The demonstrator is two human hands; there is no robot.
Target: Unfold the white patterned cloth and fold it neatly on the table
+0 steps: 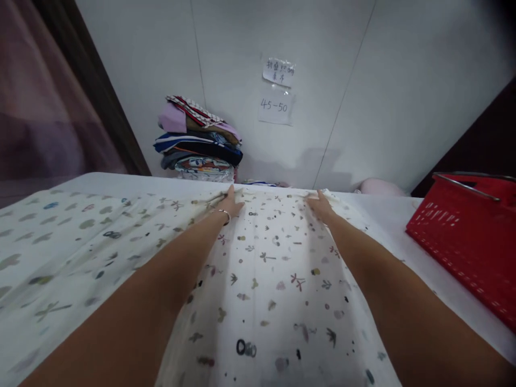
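The left hand (230,207) and right hand (320,206) are positioned at the far edge of the printed cloth (278,263), with both arms extended forward over it. At the left hand, the index finger and thumb are spread apart, in contact with the cloth. At the right hand, the thumb is angled inward; its opening, and whether it pinches the fabric, cannot be told. The cloth spans the area between the hands, runs from them toward the wearer, and extends left of the left hand across the white table (382,215). A bracelet (224,214) encircles the left wrist. Beyond and left of the left hand, a stack of folded fabrics (199,142) stands near the wall (250,32). Two paper signs, the upper sign (278,72) and the lower sign (276,106), marked "45-50", are fixed to the wall beyond the hands. A red perforated basket (467,242) with a metal handle (467,186) is located right of the right hand. Beyond that hand lies a pale pink item, apparently fabric (381,186).
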